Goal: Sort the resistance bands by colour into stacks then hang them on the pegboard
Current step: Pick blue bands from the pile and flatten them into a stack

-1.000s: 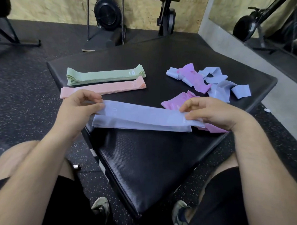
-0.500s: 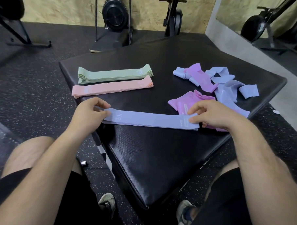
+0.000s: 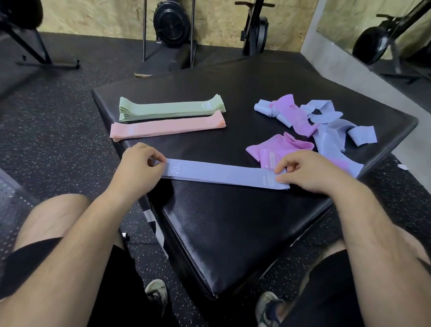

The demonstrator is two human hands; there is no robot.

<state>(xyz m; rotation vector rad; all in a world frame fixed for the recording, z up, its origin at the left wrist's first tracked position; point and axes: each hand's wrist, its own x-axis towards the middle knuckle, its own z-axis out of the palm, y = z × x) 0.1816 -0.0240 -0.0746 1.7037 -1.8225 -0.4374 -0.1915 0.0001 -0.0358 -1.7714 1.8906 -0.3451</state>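
We hold the left hand (image 3: 140,166) with thumb and fingers pinching the 9 o'clock end of the blue band (image 3: 221,174). The right hand (image 3: 308,172) grips the 3 o'clock end, fingers curled at its edge and thumb laid on top. Between the two hands the blue band lies flat and straight on the bench (image 3: 231,238), printed side up. We cannot tell how many bands lie beneath it.

At 12 o'clock from the left hand, the pink stack (image 3: 166,129) lies squared off. Just beyond it at 12 o'clock sits the green stack (image 3: 170,108), parallel and close beside it.

At 12 o'clock from the right hand, a crumpled purple band (image 3: 276,150) lies just beside the fingers. Farther out, toward 1 o'clock, the loose heap (image 3: 317,123) of purple and blue bands lies tangled.

Status, as we judge it:
- Green and pink appear sorted and stacked.
- Blue is in progress; several blue bands remain in the loose heap.
- Purple has no stack yet.
- Hanging has not begun.

A perforated panel (image 3: 0,196) shows at 8 o'clock on the floor (image 3: 62,144). We cannot confirm it is the pegboard.
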